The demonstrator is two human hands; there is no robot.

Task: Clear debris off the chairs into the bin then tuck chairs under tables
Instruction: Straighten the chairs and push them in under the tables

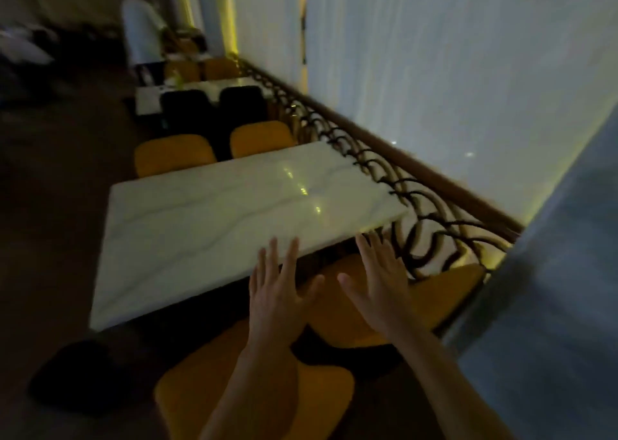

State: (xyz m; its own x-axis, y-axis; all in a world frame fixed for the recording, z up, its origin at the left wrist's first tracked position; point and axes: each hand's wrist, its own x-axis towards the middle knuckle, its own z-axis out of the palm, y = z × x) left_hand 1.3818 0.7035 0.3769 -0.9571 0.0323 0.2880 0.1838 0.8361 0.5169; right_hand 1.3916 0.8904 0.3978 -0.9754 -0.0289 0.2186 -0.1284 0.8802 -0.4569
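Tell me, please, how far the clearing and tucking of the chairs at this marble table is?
Done, apparently: the two far chairs sit tucked at the marble table. In hand: both open hands, left and right, hover over the near chair by the railing. Left: the nearest chair stands out. No debris or bin shows.

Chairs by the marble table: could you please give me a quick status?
Left hand and right hand open, holding nothing. Near orange chair partly under the table. No debris visible; nothing blocking.
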